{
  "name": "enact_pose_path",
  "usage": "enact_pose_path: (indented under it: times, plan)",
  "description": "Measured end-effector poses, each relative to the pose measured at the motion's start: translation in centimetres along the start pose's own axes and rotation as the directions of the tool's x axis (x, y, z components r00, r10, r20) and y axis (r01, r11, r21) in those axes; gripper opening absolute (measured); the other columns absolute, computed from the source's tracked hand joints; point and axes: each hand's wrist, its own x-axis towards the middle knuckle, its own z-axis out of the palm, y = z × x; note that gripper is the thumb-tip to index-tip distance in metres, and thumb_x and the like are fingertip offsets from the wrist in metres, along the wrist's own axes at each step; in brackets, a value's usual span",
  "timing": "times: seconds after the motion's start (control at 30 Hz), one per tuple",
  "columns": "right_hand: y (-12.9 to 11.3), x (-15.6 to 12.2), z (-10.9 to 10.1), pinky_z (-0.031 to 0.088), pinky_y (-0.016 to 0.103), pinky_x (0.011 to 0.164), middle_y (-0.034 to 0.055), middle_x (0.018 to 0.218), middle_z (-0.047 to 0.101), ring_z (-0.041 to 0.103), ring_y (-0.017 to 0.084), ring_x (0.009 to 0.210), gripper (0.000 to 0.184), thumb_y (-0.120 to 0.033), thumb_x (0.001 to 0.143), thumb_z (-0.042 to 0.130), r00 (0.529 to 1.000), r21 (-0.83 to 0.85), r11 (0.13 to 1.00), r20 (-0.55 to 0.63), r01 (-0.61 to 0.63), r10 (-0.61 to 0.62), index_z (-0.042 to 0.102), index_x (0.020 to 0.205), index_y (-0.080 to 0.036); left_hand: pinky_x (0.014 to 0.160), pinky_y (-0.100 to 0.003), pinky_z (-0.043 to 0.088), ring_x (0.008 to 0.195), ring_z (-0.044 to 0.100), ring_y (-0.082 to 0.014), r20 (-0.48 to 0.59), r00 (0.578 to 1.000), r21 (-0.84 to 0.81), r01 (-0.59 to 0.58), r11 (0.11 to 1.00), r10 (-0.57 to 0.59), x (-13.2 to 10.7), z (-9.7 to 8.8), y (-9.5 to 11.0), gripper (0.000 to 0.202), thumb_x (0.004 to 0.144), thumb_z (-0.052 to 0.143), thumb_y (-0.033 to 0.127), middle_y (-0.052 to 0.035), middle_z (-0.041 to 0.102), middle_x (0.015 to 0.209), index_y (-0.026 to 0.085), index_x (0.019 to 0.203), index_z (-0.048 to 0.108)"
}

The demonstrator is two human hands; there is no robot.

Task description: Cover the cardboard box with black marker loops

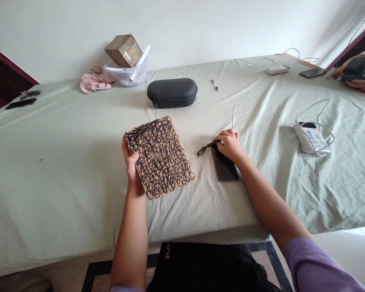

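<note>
My left hand [130, 162] grips the left edge of a brown cardboard piece [161, 158], its thumb on the front. Looping black scribbles cover the face turned to me, and it is held tilted over the cloth. My right hand [230, 144] has its fingers closed around a black marker [209, 147], which points left toward the cardboard. Beneath that hand lies a dark smartphone [226, 166], its upper end partly hidden by the fingers. A thin cable runs away from behind the right hand. Small black marks show on the cloth between the cardboard and the phone.
A pale green cloth [79, 174] covers the table. Behind the cardboard stands a black zip case [172, 93], with a pen [214, 84] nearby. At back left is a plastic basin [130, 77] bearing a box [124, 49]. A white corded device [312, 138] lies right; another person's hands [363, 84] show beyond.
</note>
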Motion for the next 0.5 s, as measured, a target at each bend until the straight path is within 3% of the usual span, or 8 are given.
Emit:
enact_pose_path:
  times: [0.3, 0.5]
  plan:
    - [-0.3, -0.2, 0.3, 0.037, 0.057, 0.101, 0.0140, 0.113, 0.073, 0.053, 0.037, 0.119, 0.038, -0.015, 0.088, 0.052, 0.994, 0.015, 0.997, 0.082, 0.077, -0.078, 0.085, 0.106, -0.023, 0.123, -0.047, 0.042, 0.150, 0.048, -0.0275, 0.028, 1.000, -0.018, -0.001, 1.000, 0.002, -0.2, 0.0, 0.1, 0.060, 0.093, 0.054, 0.030, -0.0001, 0.055, 0.161, 0.038, 0.153, 0.054]
    - [-1.5, -0.7, 0.3, 0.022, 0.068, 0.115, 0.0126, 0.132, 0.066, 0.045, 0.041, 0.135, 0.045, -0.031, 0.087, 0.065, 0.959, 0.048, 0.977, 0.187, 0.208, -0.213, 0.078, 0.130, -0.031, 0.127, -0.050, 0.039, 0.151, 0.049, -0.0277, 0.063, 0.998, -0.010, 0.009, 1.000, -0.009, -0.2, -0.1, 0.1, 0.060, 0.094, 0.051, 0.032, 0.0007, 0.054, 0.161, 0.042, 0.154, 0.051]
